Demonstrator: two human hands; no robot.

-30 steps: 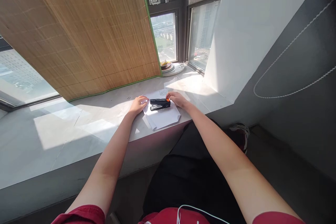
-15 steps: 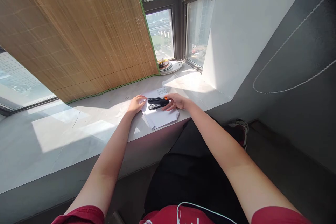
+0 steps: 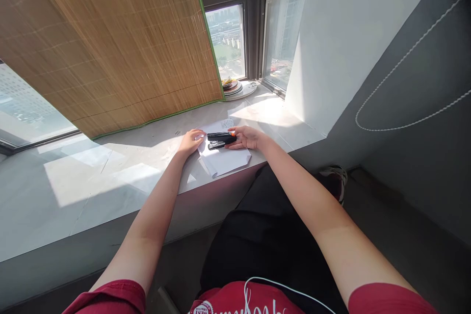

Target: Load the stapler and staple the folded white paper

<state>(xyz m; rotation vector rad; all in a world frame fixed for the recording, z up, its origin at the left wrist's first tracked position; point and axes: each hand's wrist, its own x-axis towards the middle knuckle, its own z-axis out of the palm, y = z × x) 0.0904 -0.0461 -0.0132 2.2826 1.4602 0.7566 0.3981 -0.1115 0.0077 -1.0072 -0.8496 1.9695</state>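
Black stapler (image 3: 220,139) now sits clamped in the right grip (image 3: 248,137), newly wrapped around its orange-marked end; white paper (image 3: 228,161) lies beneath. Left grip (image 3: 190,142) touches the paper's edge; cannot tell whether pinched.

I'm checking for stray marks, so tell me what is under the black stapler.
White paper lies under the black stapler, showing plain on the near side. What the stapler and the right hand cover is hidden; marks there cannot be seen.
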